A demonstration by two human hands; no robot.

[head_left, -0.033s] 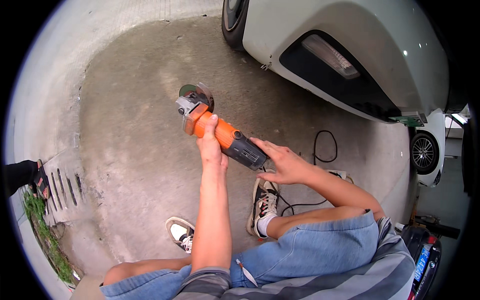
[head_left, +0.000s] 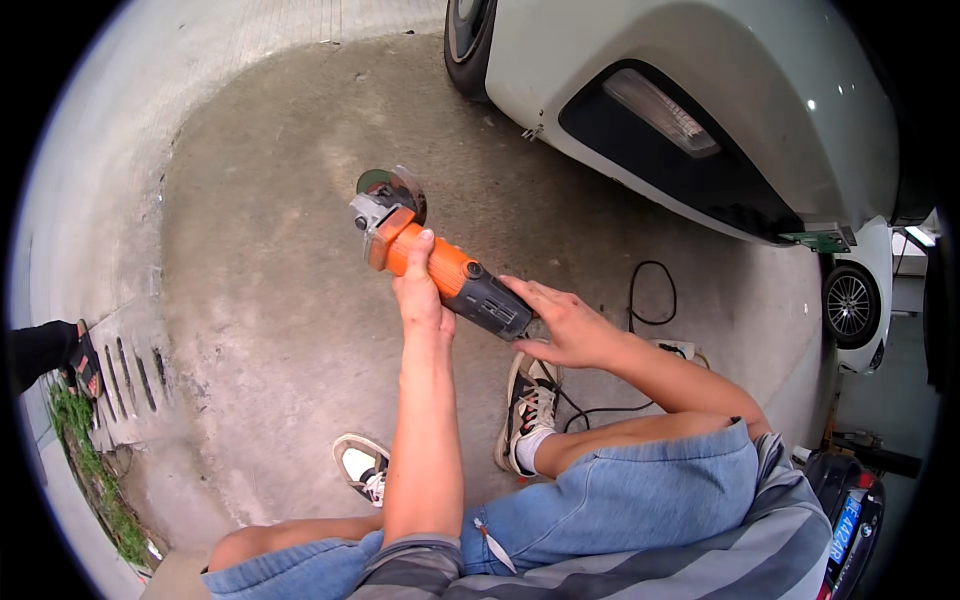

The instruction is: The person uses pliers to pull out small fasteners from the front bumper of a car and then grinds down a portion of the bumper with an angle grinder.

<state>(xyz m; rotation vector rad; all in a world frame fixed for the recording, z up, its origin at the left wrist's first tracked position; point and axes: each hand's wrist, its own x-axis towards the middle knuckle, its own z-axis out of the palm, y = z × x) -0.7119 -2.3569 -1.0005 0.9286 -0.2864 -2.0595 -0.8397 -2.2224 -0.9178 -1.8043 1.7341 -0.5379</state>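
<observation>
An orange and dark grey angle grinder (head_left: 455, 268) is held out over the concrete floor, its head with a green disc and guard pointing up and left. My left hand (head_left: 420, 295) is closed round its orange body just behind the head. At the dark rear end, my right hand (head_left: 560, 325) holds it, index finger lying along the casing and thumb underneath. A black cord (head_left: 630, 315) hangs from that end and loops on the floor beside my right shoe (head_left: 525, 410).
A silver car (head_left: 770, 80) stands low at the upper right, with a white car (head_left: 870, 240) and a dark car (head_left: 840, 480) farther right. A power strip (head_left: 680, 350) lies near my right leg. At left, another person's sandalled foot (head_left: 85, 365) is by a drain grate (head_left: 135, 400).
</observation>
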